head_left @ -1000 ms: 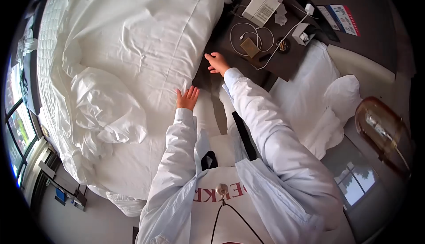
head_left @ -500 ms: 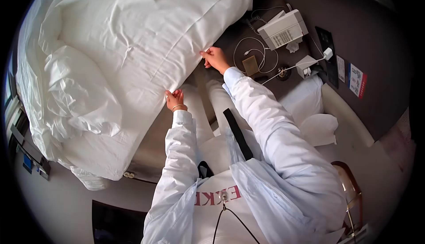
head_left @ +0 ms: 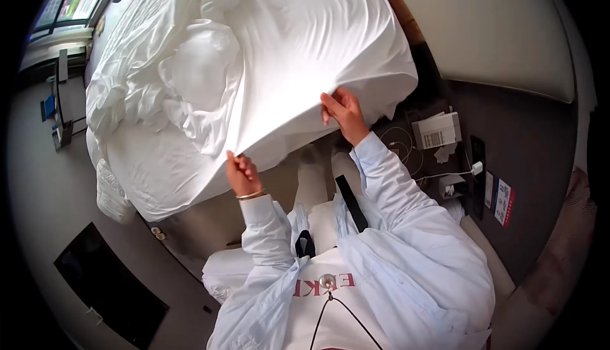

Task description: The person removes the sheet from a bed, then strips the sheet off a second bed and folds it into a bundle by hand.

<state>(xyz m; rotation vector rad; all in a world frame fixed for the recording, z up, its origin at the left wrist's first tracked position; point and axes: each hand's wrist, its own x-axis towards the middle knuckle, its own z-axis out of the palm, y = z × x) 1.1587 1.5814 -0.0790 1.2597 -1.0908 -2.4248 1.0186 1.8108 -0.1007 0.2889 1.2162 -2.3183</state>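
A white bed sheet (head_left: pixel 298 51) covers the bed, and its near edge is lifted between my two hands. My left hand (head_left: pixel 243 173), with a bracelet at the wrist, pinches that edge and pulls it into a sharp fold. Farther right, my right hand (head_left: pixel 343 112) grips the same edge between thumb and fingers. A bunched white duvet (head_left: pixel 200 64) lies crumpled on the left part of the bed. Beneath the raised edge, the side of the bed shows in shadow.
To the right, a dark nightstand surface holds a white telephone (head_left: pixel 437 131), a white cable, a small box (head_left: pixel 451 186) and a printed card (head_left: pixel 504 202). A padded headboard (head_left: pixel 508 32) rises at upper right. A black television (head_left: pixel 111 285) is at lower left.
Both hands have raised the sheet edge, which now stretches taut and billows upward. The view has turned, bringing the window and more of the headboard into sight.
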